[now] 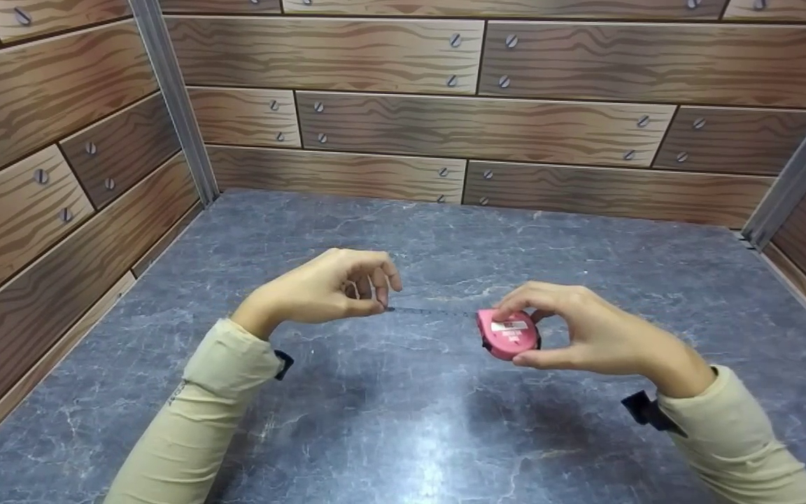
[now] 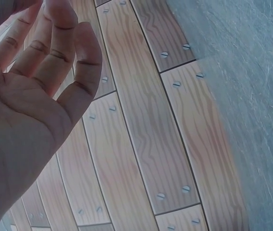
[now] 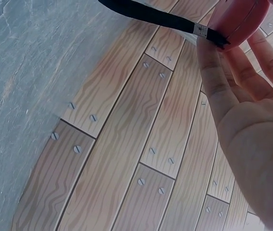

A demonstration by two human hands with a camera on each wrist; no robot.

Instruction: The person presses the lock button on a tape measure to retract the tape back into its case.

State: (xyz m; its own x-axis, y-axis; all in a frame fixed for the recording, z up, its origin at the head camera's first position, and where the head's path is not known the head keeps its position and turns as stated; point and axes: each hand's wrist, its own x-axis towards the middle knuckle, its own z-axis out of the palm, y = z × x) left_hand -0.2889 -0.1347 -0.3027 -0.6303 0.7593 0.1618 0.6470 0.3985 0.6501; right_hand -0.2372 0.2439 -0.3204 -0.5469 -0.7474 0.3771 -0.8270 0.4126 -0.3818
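Observation:
A pink tape measure (image 1: pixel 513 339) is held above the table by my right hand (image 1: pixel 588 329), thumb along its lower edge and fingers over its top. From its left side a thin strip of tape (image 1: pixel 431 311) runs out, seen nearly edge-on. The free end of that strip is pinched between thumb and fingertip of my left hand (image 1: pixel 326 285). In the left wrist view the palm and curved fingers show, but the pinched tip does not. A black wrist strap (image 3: pixel 151 16) hangs from the tape measure's case in the right wrist view.
Under both hands spreads a dark blue marbled tabletop (image 1: pixel 403 413). Wood-patterned panels (image 1: pixel 389 126) stand behind it and on both sides, joined by metal corner posts (image 1: pixel 178 98). Each sleeve end carries a black piece (image 1: pixel 648 411) at the wrist.

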